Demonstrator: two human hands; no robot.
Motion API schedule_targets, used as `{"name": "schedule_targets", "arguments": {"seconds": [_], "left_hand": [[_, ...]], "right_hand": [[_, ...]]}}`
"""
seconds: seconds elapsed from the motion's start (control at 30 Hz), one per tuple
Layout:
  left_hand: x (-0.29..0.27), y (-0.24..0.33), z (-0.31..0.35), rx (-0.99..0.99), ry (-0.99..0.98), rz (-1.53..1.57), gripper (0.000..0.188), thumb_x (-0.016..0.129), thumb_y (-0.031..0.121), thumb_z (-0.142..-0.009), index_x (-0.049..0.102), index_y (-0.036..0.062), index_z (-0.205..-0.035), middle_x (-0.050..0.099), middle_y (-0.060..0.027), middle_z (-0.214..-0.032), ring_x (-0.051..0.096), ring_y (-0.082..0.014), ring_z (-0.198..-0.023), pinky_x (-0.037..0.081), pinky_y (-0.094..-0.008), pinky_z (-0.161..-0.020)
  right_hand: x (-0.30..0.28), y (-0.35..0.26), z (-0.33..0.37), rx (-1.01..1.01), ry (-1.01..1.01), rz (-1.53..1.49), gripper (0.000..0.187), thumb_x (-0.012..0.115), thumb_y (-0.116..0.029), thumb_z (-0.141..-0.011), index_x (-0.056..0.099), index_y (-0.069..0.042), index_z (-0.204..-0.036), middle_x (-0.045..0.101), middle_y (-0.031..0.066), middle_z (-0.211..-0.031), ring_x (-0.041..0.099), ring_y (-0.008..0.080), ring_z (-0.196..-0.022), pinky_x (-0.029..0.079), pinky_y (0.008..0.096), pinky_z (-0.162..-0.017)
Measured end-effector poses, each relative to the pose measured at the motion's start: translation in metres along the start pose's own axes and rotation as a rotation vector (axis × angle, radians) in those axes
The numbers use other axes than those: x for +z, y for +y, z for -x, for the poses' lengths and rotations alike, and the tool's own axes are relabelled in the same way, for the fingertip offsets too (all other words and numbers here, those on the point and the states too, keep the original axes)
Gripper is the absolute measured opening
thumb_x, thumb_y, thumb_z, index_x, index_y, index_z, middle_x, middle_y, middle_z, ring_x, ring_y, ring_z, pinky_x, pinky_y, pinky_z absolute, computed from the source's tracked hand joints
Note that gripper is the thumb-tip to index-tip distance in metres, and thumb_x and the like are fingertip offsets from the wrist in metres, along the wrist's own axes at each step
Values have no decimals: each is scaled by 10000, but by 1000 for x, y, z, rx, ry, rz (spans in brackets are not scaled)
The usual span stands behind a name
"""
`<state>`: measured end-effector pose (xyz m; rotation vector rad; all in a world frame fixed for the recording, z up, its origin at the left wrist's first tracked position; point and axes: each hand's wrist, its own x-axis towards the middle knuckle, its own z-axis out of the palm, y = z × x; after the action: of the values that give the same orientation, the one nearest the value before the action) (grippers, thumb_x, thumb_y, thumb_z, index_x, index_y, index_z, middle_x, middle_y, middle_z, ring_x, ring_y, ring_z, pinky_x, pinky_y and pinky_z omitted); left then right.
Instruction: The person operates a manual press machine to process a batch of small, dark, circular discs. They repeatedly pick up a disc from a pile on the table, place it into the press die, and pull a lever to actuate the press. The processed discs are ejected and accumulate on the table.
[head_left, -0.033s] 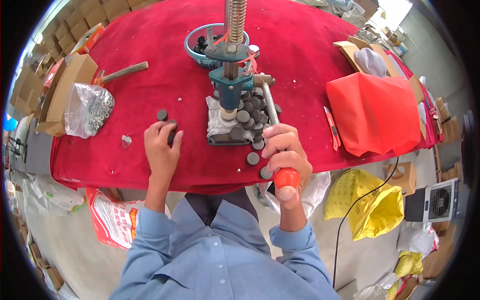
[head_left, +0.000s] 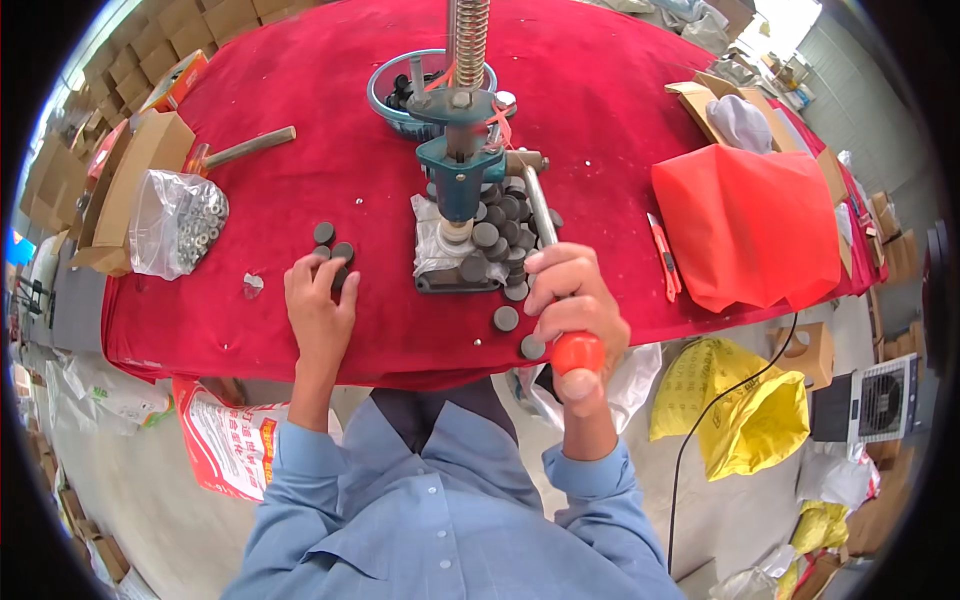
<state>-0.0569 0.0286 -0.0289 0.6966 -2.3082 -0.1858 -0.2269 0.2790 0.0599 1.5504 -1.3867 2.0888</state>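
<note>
My right hand (head_left: 578, 315) is wrapped round the steel lever (head_left: 540, 205) of a green hand press (head_left: 460, 185), its thumb on the red ball knob (head_left: 577, 353). Under the press ram, a pale tip (head_left: 456, 230) meets a base covered in clear plastic (head_left: 437, 250); whatever lies right beneath the tip is hidden. To the left, my left hand (head_left: 320, 310) rests over the red cloth with curved fingers apart. Its fingertips are beside a small group of dark grey round discs (head_left: 343, 252), one of them between forefinger and thumb. Many more grey discs (head_left: 486, 234) are heaped right of the press.
Behind the press stands a blue bowl (head_left: 375, 95) with black parts. At left are a hammer (head_left: 250, 146), a bag of metal washers (head_left: 185, 225) and a cardboard box (head_left: 140, 170). A red cutter knife (head_left: 664, 262) and red fabric bag (head_left: 745, 230) lie at right.
My left hand has drawn back slightly toward me and to the left, uncovering more of the discs at its fingertips. My right hand stays on the lever, the knob shifted slightly.
</note>
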Motion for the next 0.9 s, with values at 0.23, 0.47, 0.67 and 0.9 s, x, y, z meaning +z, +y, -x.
{"name": "schedule_targets", "arguments": {"seconds": [0.23, 0.47, 0.67, 0.9], "left_hand": [[7, -12, 19, -40, -43, 152, 364, 820, 117, -878, 747, 72, -1231, 688, -131, -1131, 640, -308, -1049, 537, -422, -893], [19, 22, -2, -82, -19, 437, 459, 861, 91, -823, 712, 40, -1254, 744, -135, -1070, 702, -277, -879, 573, -406, -818], [47, 67, -33, -45, -123, 543, 605, 873, 47, -804, 625, 18, -1355, 766, -101, -1026, 709, -157, -849, 578, -312, -783], [58, 77, -45, -19, -141, 533, 654, 889, 88, -785, 591, 25, -1364, 734, -122, -993, 698, -246, -852, 571, -385, -751]], "right_hand": [[0, -3, -35, 32, -19, -87, 483, 651, -520, -872, 615, -45, -791, 596, 113, -809, 613, 326, -884, 495, 443, -803], [0, 11, 8, -60, -14, 10, 498, 614, -535, -881, 607, -45, -793, 593, 111, -818, 608, 349, -937, 507, 460, -825], [-10, -7, -53, 58, -93, 1, 493, 606, -518, -908, 607, -40, -790, 606, 89, -789, 618, 287, -835, 500, 414, -762], [-7, -15, -140, 424, -18, -42, 598, 541, -607, -979, 597, -44, -785, 607, 80, -742, 634, 218, -768, 532, 374, -713]]}}
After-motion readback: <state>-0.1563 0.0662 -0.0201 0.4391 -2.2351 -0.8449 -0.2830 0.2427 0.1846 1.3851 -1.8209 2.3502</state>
